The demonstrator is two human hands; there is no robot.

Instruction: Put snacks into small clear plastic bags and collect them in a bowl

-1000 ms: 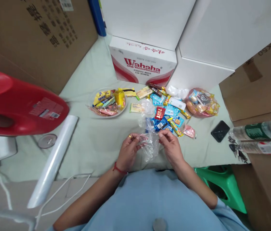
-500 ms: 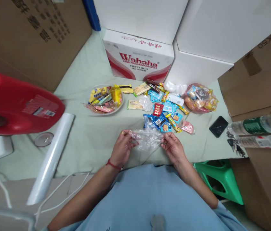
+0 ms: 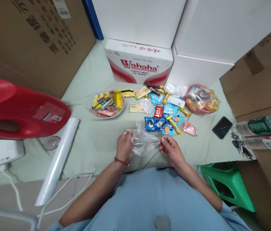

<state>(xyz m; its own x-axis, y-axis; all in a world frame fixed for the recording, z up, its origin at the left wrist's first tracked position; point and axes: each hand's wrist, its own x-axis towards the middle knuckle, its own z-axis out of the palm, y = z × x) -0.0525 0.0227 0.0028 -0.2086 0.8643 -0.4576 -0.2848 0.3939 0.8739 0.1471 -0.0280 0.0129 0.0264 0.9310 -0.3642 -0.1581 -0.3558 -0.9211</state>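
A thin, crumpled clear plastic bag (image 3: pixel 145 141) is stretched between my two hands above the front of the table. My left hand (image 3: pixel 125 146), with a red cord at the wrist, is closed on its left side. At the other end, my right hand (image 3: pixel 171 148) pinches a gathered corner between thumb and fingers. Just beyond the bag lie dark blue snack packets (image 3: pixel 160 123), a red packet (image 3: pixel 159 112), a yellow stick packet (image 3: pixel 175 125) and a pink packet (image 3: pixel 189 128). An oval bowl of snacks (image 3: pixel 92 113) stands to the left, a pink bowl of snacks (image 3: pixel 190 108) to the right.
A Wahaha carton (image 3: pixel 139 65) and white boxes stand behind. On the left are a red jug (image 3: pixel 29 109), a plastic film roll (image 3: pixel 58 160) and a white device (image 3: pixel 5 152). A black phone-like object (image 3: pixel 222 127), keys (image 3: pixel 242 149) and bottles (image 3: pixel 262 125) lie right. Below is a green stool (image 3: pixel 231 186).
My left hand has turned and closed further round the plastic, which now bunches toward it. The right side is drawn into a narrow pinched point. The view has shifted slightly.
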